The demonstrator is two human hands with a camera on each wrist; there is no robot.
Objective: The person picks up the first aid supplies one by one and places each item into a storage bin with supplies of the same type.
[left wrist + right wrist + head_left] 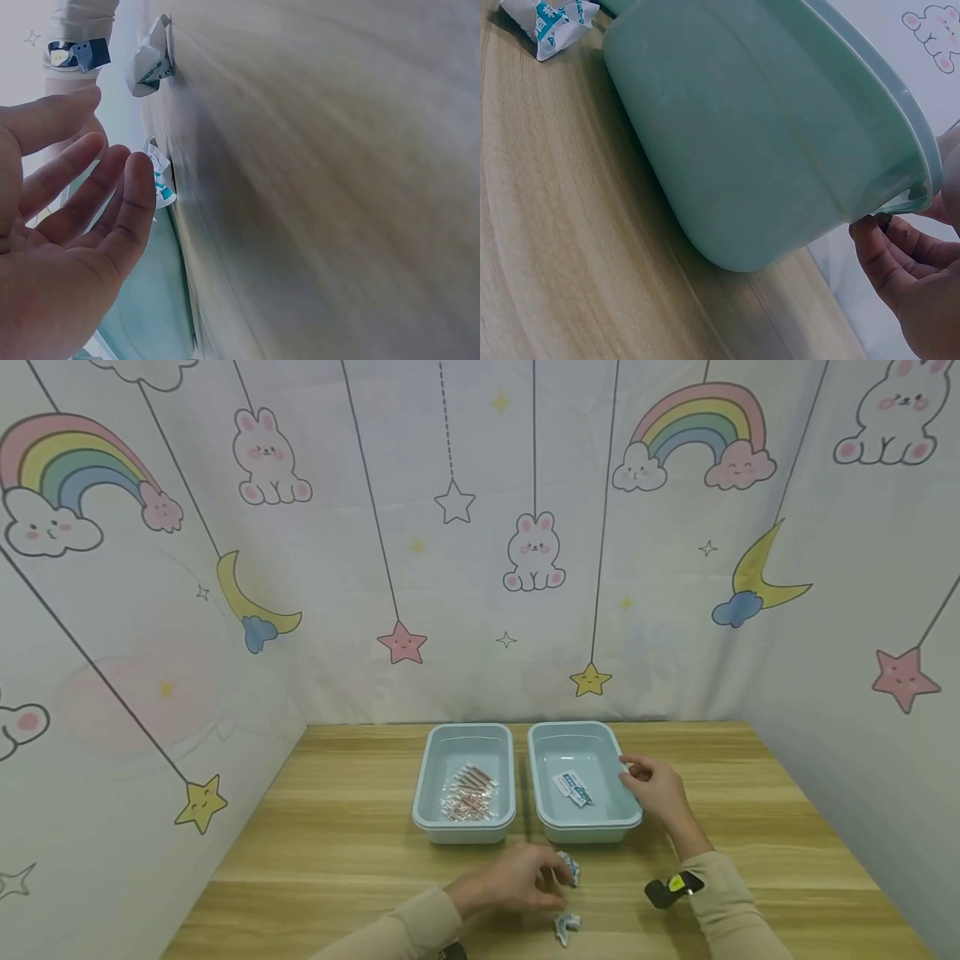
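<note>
My left hand (517,881) hovers low over the table, fingers loosely bent, holding nothing. Just beyond its fingertips lies a crumpled white-and-blue wrapper (572,867); another crumpled wrapper (567,928) lies nearer me. Both wrappers also appear past the fingers in the left wrist view. My right hand (663,797) grips the right rim of the right-hand light blue tray (632,817), fingers under the lip (877,251). Inside that tray are flat white-and-blue packets (573,787).
A matching tray (463,837) stands to the left, holding a pile of slim brown-and-white sticks (471,793) in clear wrapping. The wooden table (322,860) meets a patterned cloth backdrop (465,693) behind the trays, with cloth on both sides.
</note>
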